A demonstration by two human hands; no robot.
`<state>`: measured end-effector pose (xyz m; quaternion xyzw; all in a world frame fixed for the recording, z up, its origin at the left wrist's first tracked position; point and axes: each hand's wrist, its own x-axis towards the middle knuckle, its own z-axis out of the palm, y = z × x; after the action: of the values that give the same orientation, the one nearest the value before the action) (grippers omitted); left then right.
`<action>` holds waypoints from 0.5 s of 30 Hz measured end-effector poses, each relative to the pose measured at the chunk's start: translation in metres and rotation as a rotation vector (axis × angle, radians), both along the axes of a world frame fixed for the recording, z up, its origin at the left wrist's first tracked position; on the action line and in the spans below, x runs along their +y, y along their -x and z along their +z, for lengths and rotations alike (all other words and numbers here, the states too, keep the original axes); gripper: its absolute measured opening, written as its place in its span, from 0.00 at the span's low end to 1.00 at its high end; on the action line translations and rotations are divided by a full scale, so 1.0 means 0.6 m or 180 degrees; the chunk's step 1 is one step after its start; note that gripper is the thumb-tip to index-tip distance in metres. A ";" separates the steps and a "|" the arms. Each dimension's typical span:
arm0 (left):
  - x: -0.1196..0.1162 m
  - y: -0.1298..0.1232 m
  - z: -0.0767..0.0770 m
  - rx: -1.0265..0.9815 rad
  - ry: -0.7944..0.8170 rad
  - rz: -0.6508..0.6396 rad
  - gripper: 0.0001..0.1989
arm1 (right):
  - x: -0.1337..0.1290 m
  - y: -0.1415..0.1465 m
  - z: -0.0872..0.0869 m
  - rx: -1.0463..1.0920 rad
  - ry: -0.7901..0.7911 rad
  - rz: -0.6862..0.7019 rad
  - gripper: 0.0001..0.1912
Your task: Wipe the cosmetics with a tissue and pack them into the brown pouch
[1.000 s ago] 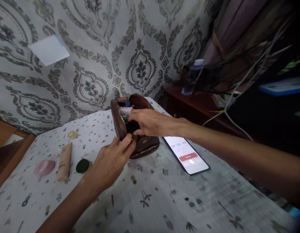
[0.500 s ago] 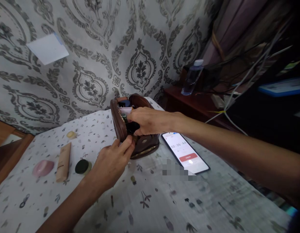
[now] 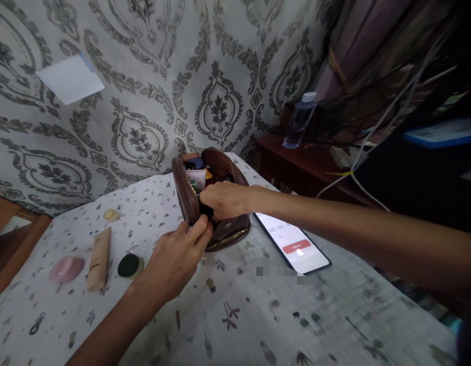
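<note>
A brown zip pouch (image 3: 185, 195) stands unzipped on the printed sheet, with several toiletry items packed inside. Among them are a pale pink tube (image 3: 197, 177) and a dark blue round lid (image 3: 194, 163). My left hand (image 3: 182, 254) is closed at the pouch's near-left rim, thumb and fingers pinching its edge. My right hand (image 3: 226, 201) reaches down into the opening from the right, fingers curled around something dark that is mostly hidden. The fingertips of both hands are close together at the front of the opening.
Left of the pouch lie a dark-lidded jar (image 3: 129, 266), a beige tube (image 3: 99, 259), a pink rounded item (image 3: 66, 269) and a small yellowish item (image 3: 111, 215). A phone (image 3: 296, 246) showing a timer lies right, under my forearm. A water bottle (image 3: 299, 122) stands on the dark red table (image 3: 271, 152).
My right hand has moved slightly down and toward the front of the pouch, uncovering more of the pink tube and other contents. My left hand stays at the rim.
</note>
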<state>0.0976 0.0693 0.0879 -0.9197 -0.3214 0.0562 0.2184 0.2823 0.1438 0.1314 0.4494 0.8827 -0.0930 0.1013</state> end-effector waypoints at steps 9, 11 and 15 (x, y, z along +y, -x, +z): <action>0.000 -0.001 -0.004 -0.0033 -0.0070 -0.0003 0.35 | -0.004 -0.012 0.003 0.0165 0.0163 -0.0040 0.14; -0.001 0.002 -0.006 -0.0077 -0.0074 -0.0026 0.37 | -0.007 -0.016 0.009 0.0239 0.0132 0.0012 0.12; -0.007 0.013 -0.011 -0.0328 -0.0136 -0.0112 0.42 | -0.013 -0.022 0.028 0.0283 0.0034 0.0144 0.11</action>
<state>0.0899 0.0648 0.0811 -0.9220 -0.3171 -0.0020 0.2222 0.2956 0.1360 0.1480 0.4242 0.8957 -0.1153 0.0665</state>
